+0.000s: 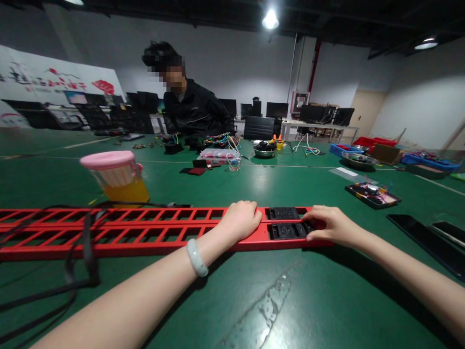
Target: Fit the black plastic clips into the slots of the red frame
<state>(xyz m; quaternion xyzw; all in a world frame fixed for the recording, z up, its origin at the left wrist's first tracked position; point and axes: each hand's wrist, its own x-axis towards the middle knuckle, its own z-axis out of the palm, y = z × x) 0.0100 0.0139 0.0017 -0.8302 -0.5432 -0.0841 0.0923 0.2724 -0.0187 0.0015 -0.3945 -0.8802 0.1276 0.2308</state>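
A long red slotted frame [145,250] lies across the table in front of me, with two parallel rows of openings. My left hand [242,219] is laid over it with the fingers curled toward its far side. Black rectangular plastic pieces [284,213] sit in the openings at the frame's right part, between my hands. At that right end my right hand [329,224] has thumb and fingers around a black plastic piece [308,226] in the near row; the fingers partly hide it. A pale bracelet [197,258] circles my left wrist.
A pink-lidded jar [116,177] stands behind the frame, and black straps [89,242] drape over its left part. Phones [425,242] and a small tray with wires [373,195] lie right. Across the green table [203,305], a person [196,109] in black is near coloured wires.
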